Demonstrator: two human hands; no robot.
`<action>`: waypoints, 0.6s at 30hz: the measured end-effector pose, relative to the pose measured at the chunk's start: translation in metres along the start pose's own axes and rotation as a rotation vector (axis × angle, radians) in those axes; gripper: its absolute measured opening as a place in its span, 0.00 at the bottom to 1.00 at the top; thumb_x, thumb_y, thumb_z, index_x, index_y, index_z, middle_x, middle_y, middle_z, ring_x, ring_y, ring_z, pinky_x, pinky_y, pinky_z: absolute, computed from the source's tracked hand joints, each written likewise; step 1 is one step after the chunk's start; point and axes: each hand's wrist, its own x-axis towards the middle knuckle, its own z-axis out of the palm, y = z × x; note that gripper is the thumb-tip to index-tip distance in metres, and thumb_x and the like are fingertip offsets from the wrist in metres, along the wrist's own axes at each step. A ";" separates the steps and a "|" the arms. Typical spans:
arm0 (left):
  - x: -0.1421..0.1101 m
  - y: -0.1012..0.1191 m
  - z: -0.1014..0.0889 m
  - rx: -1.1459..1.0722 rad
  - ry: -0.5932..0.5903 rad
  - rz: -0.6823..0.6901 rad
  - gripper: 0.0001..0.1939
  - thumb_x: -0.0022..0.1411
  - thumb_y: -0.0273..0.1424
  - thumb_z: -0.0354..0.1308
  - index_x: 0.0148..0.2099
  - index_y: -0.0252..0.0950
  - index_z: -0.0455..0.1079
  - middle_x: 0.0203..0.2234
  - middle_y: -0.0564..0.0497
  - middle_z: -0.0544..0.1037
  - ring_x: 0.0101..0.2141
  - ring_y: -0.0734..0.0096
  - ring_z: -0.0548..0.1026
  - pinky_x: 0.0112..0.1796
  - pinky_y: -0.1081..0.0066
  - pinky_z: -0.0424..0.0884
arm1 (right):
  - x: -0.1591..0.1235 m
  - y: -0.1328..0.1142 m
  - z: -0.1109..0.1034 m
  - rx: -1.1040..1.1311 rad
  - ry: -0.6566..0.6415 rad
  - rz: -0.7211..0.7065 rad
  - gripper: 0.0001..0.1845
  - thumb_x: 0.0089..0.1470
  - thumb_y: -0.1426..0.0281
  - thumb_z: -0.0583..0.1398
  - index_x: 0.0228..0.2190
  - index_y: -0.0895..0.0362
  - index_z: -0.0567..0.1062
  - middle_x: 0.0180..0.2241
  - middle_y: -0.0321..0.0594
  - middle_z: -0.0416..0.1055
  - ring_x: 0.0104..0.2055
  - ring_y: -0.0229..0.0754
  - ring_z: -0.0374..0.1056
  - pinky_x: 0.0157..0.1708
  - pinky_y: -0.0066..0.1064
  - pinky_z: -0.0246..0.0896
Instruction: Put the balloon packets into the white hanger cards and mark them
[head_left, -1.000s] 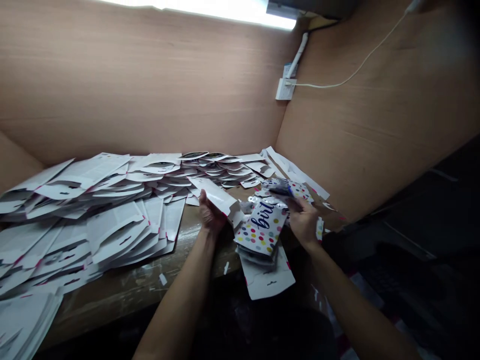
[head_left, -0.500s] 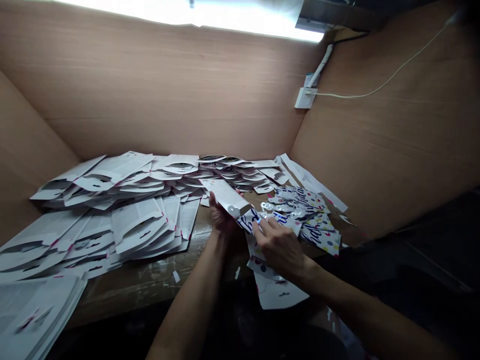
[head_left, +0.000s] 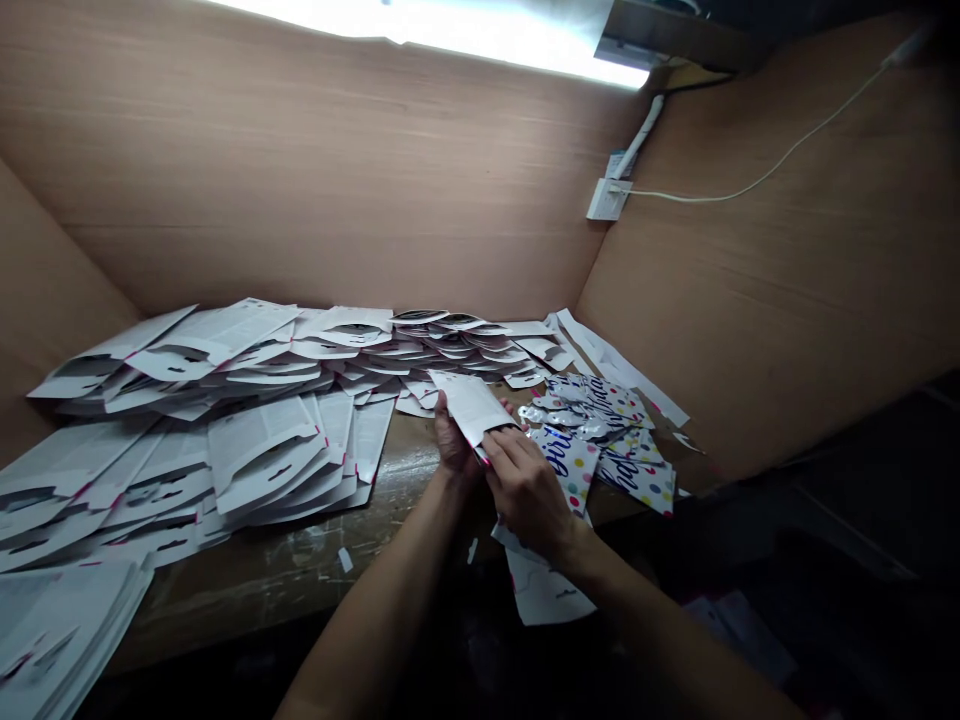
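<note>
Fingers (head_left: 504, 447) of both hands pinching a white backing card (head_left: 471, 407), left hand (head_left: 453, 442) beneath, right hand (head_left: 529, 492) at its lower edge (a slip could crease it or scatter the loose polka-dot cards (head_left: 571, 462) just beside). Scuffed worktop (head_left: 300, 570) crowded with fanned white card piles (head_left: 259, 450); wood-toned wall panels (head_left: 300, 170) behind, a cable (head_left: 750, 178) running to a wall socket (head_left: 606, 200).

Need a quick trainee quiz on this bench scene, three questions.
1. True or false: the left hand and right hand both touch the white card.
2. Which is nearer the right hand: A) the polka-dot cards, or B) the wall socket?
3. What runs from the wall socket toward the upper right?

Key: 1. True. 2. A. 3. A white cable.
</note>
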 end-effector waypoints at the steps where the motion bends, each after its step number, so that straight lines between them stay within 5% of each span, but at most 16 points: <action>1: -0.001 0.000 0.001 -0.008 0.007 0.026 0.49 0.57 0.68 0.57 0.63 0.33 0.71 0.44 0.36 0.84 0.44 0.44 0.83 0.52 0.40 0.75 | -0.004 -0.005 -0.001 -0.012 0.009 0.025 0.23 0.69 0.70 0.56 0.62 0.63 0.70 0.57 0.58 0.74 0.63 0.60 0.66 0.63 0.54 0.63; 3: -0.006 -0.001 0.004 -0.012 -0.022 0.020 0.48 0.58 0.68 0.57 0.64 0.33 0.71 0.44 0.37 0.84 0.45 0.44 0.82 0.54 0.40 0.74 | -0.013 -0.012 0.000 -0.045 -0.017 0.064 0.29 0.68 0.61 0.59 0.64 0.63 0.68 0.59 0.60 0.72 0.64 0.64 0.64 0.64 0.58 0.60; 5: -0.010 -0.005 0.007 0.014 -0.118 -0.086 0.50 0.58 0.70 0.55 0.64 0.32 0.71 0.47 0.35 0.83 0.48 0.42 0.81 0.55 0.40 0.73 | -0.022 -0.008 0.003 -0.088 -0.038 0.072 0.23 0.68 0.60 0.59 0.57 0.61 0.75 0.49 0.58 0.77 0.54 0.63 0.70 0.58 0.57 0.65; 7: -0.010 -0.011 0.010 0.057 -0.221 -0.166 0.51 0.58 0.71 0.54 0.64 0.32 0.71 0.51 0.33 0.81 0.51 0.40 0.79 0.55 0.43 0.72 | -0.018 0.006 0.004 -0.118 0.067 0.096 0.15 0.69 0.66 0.55 0.46 0.60 0.79 0.39 0.54 0.77 0.44 0.59 0.71 0.49 0.52 0.69; 9: -0.004 -0.018 0.010 0.117 -0.230 -0.094 0.47 0.60 0.69 0.56 0.63 0.36 0.71 0.52 0.36 0.80 0.53 0.44 0.78 0.53 0.49 0.73 | 0.007 0.022 0.000 -0.115 0.246 0.141 0.16 0.70 0.70 0.51 0.43 0.60 0.79 0.36 0.54 0.75 0.40 0.56 0.70 0.44 0.48 0.69; 11: 0.006 -0.021 0.006 0.223 -0.130 0.064 0.36 0.61 0.60 0.64 0.59 0.40 0.74 0.49 0.42 0.81 0.50 0.52 0.79 0.49 0.58 0.74 | 0.055 0.032 -0.012 -0.086 0.347 0.151 0.16 0.71 0.70 0.51 0.43 0.60 0.78 0.38 0.54 0.74 0.41 0.55 0.70 0.44 0.46 0.68; 15: 0.024 -0.018 -0.006 0.445 0.144 0.215 0.21 0.57 0.46 0.73 0.45 0.36 0.77 0.37 0.47 0.81 0.37 0.65 0.78 0.37 0.70 0.71 | 0.163 0.029 -0.050 0.008 0.136 0.033 0.14 0.71 0.67 0.56 0.43 0.63 0.78 0.40 0.51 0.75 0.43 0.51 0.71 0.49 0.43 0.67; 18: 0.027 -0.015 -0.011 0.444 0.211 0.219 0.17 0.57 0.42 0.74 0.41 0.36 0.77 0.32 0.48 0.80 0.32 0.68 0.76 0.34 0.72 0.67 | 0.175 0.025 -0.076 0.107 0.054 -0.025 0.18 0.70 0.61 0.60 0.48 0.65 0.77 0.41 0.47 0.76 0.45 0.48 0.72 0.52 0.44 0.66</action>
